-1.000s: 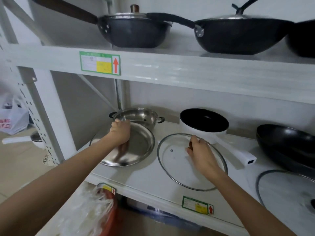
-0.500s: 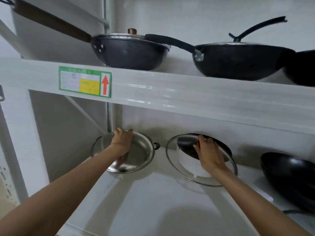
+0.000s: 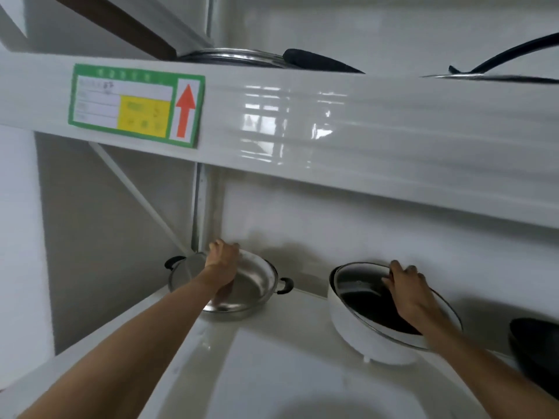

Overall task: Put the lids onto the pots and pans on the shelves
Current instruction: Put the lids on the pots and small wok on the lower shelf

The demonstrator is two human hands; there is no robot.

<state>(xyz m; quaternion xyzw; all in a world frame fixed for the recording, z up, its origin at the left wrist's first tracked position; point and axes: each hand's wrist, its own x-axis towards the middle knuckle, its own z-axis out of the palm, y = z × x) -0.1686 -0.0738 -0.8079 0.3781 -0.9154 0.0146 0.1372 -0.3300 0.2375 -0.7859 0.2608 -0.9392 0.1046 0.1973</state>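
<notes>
My left hand (image 3: 222,261) grips a steel lid (image 3: 257,282) that lies tilted over the steel pot (image 3: 286,286) with black side handles at the back left of the lower shelf. My right hand (image 3: 408,290) holds a glass lid (image 3: 363,290) with a metal rim by its knob. That lid rests slanted on the white saucepan (image 3: 357,331) with a black inside, its right edge overhanging the pan's rim. The knobs of both lids are hidden under my hands.
A black wok (image 3: 535,355) sits at the right edge of the lower shelf (image 3: 272,373). The upper shelf beam (image 3: 302,122) with a green label (image 3: 136,105) hangs low overhead; lidded pans (image 3: 236,57) stand on it. The wall is close behind.
Both lids moved back and down onto their vessels: the steel one over the steel pot, the glass one onto the white saucepan. My head has moved closer and lower, under the beam.
</notes>
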